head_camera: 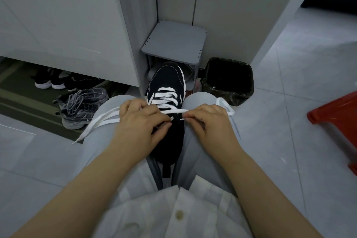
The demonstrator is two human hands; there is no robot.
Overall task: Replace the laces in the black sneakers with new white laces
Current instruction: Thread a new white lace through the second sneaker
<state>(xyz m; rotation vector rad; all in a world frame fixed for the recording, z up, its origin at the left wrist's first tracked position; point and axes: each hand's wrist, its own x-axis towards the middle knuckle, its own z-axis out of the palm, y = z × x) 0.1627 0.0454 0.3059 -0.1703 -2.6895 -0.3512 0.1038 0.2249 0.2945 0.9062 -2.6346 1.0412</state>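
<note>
Knees in pale grey trousers (pixel 204 102) clamp the black sneaker (pixel 166 83), its toe pointing away and its white sole edge showing. The white lace (pixel 166 100), flat and woven, crosses the lower eyelets in broad bands. The left hand (pixel 141 123) has its fingers curled, thumb and forefinger pinched on the lace at the eyelet row; a long tail runs out from under it across the thigh. The right hand (pixel 208 122) pinches the stiff lace tip just beside the sneaker's right edge, touching it, with a loop trailing behind the knuckles. Around them are a matte grey shelf (pixel 173 42), a bin with a glossy crinkled black bag (pixel 229 81), mesh grey trainers (pixel 83 106) and a red plastic stool (pixel 338 114).
</note>
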